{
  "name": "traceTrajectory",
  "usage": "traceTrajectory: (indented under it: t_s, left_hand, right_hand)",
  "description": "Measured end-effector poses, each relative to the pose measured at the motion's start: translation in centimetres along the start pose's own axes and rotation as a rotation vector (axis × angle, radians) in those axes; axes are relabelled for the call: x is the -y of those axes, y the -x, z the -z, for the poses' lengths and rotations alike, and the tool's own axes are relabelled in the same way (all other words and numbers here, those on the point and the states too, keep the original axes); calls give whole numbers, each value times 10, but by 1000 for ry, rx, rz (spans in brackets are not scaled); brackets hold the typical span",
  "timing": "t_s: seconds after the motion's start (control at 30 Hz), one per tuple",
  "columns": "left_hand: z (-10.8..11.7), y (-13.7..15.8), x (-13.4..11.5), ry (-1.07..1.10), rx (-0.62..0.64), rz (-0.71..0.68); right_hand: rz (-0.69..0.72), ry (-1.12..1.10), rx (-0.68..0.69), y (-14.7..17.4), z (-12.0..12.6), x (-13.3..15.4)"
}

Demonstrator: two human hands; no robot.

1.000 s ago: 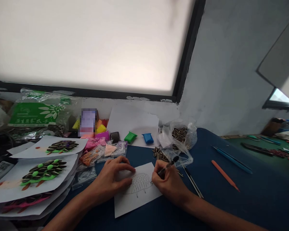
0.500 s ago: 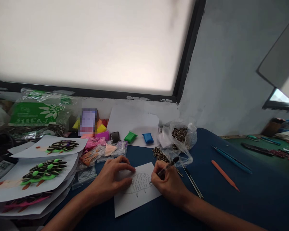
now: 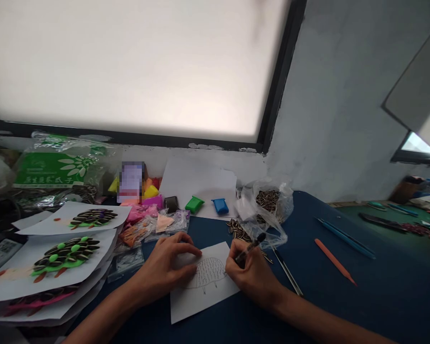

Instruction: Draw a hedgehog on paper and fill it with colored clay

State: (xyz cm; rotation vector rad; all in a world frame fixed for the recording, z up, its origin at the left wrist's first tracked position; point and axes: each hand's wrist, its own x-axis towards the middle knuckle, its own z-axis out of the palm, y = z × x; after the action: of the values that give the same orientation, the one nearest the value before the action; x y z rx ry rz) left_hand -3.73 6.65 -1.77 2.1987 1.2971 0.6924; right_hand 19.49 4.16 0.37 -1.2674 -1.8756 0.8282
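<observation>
A white sheet of paper (image 3: 200, 308) lies tilted on the dark blue table, bearing a line drawing of a hedgehog (image 3: 209, 274) with a rounded back full of short strokes and small legs. My left hand (image 3: 172, 263) rests on the sheet's left part, fingers and thumb apart, covering the drawing's left end. In my right hand (image 3: 249, 270) is a dark pen (image 3: 251, 246), pinched between thumb and fingers, its tip at the drawing's right edge and largely hidden by the fingers. Sunflower seeds (image 3: 238, 231) lie loose just beyond that hand.
At left are stacked hedgehog pictures made with seeds and clay (image 3: 71, 255). Behind the sheet stand green (image 3: 194, 204) and blue clay packets (image 3: 220, 206) and a plastic bag of seeds (image 3: 268, 200). Right of my hand lie another pen (image 3: 287, 272), an orange tool (image 3: 335, 261) and a blue tool (image 3: 346, 238).
My right hand and the pen have shifted very slightly at the drawing's right edge. The left hand and the paper look the same.
</observation>
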Motion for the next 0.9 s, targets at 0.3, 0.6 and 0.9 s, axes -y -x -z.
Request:
traceTrajectory:
  t_s: [0.3, 0.6, 0.9]
  left_hand:
    - [0, 1, 1, 8, 1, 5]
    - [-1, 1, 4, 0, 1, -8]
    - [1, 1, 0, 3, 7, -8]
  right_hand:
    - [-2, 10, -46, -1, 0, -1]
    - [5, 20, -44, -2, -1, -3]
    - [5, 32, -49, -1, 1, -2]
